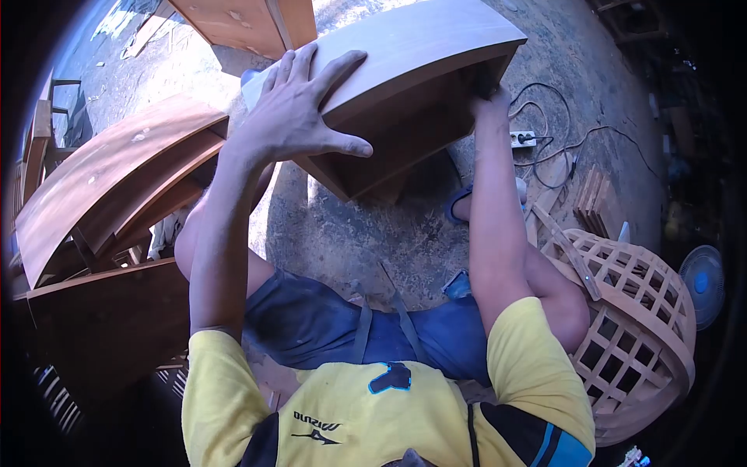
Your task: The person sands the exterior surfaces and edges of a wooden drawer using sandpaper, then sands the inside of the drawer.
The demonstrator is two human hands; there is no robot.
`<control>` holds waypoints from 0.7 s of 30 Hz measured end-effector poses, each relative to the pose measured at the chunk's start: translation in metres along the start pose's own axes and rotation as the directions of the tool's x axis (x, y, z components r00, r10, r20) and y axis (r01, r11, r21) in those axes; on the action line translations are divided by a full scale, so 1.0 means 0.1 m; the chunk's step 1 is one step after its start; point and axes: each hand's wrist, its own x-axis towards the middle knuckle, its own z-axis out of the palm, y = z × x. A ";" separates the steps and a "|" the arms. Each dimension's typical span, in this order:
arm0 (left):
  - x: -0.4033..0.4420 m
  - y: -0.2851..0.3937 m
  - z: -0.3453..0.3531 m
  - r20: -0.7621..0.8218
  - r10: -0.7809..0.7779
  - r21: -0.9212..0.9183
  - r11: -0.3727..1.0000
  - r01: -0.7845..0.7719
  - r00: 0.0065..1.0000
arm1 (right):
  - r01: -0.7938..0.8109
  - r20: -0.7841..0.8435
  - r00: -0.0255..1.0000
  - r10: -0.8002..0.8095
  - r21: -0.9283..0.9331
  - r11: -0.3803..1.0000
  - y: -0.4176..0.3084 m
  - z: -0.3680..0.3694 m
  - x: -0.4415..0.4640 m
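An open-fronted wooden box (420, 54), like a drawer or small cabinet, is tilted in front of me, its pale broad panel facing up. My left hand (299, 117) lies over the left end of that panel with fingers spread and thumb over the edge of the opening. At the right end, my right hand (490, 100) reaches to the box's open side. Its fingers are blurred and in shadow inside the opening, so what they hold, if anything, is hidden.
Another wooden piece (233, 23) stands behind the box. Curved wooden furniture parts (117, 171) are at my left. A power strip (523, 139) with cables lies on the concrete floor at right, near wood blocks (595, 202), a wooden lattice piece (630, 272) and a fan (702, 280).
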 end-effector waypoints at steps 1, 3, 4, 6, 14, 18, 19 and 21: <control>0.16 -0.13 0.07 0.033 -0.019 -0.035 0.999 0.021 0.999 | 0.002 -0.010 1.000 -0.002 0.005 1.000 0.00 0.00 0.02; 0.47 -0.40 0.16 0.110 -0.038 -0.044 0.998 0.043 0.993 | 0.006 -0.019 1.000 -0.005 0.014 1.000 0.01 0.02 0.06; 0.58 -0.49 0.22 0.112 -0.008 -0.046 0.999 0.013 0.994 | 0.004 -0.028 1.000 -0.004 0.016 1.000 0.02 0.03 0.09; 0.70 -0.53 0.17 0.176 -0.033 -0.103 0.993 0.052 0.984 | 0.001 -0.038 0.999 -0.001 0.010 1.000 0.07 0.10 0.13; 0.72 -0.37 -0.15 0.360 -0.025 -0.125 0.989 0.074 0.932 | 0.292 0.021 0.928 -0.373 -0.664 0.688 0.61 -0.30 -0.72; 0.68 -0.31 -0.12 0.306 0.022 -0.138 0.990 0.021 0.952 | 0.147 0.409 0.902 -0.136 -0.588 -0.795 0.63 -0.93 -0.59; 0.67 -0.29 -0.12 0.295 0.031 -0.171 0.985 0.021 0.955 | 0.128 0.401 0.914 -0.064 -0.434 -0.892 0.57 -1.14 -0.37; 0.66 -0.24 -0.17 0.293 0.037 -0.194 0.981 0.021 0.955 | 0.162 0.452 0.890 0.063 -0.184 -0.969 0.59 -1.52 -0.19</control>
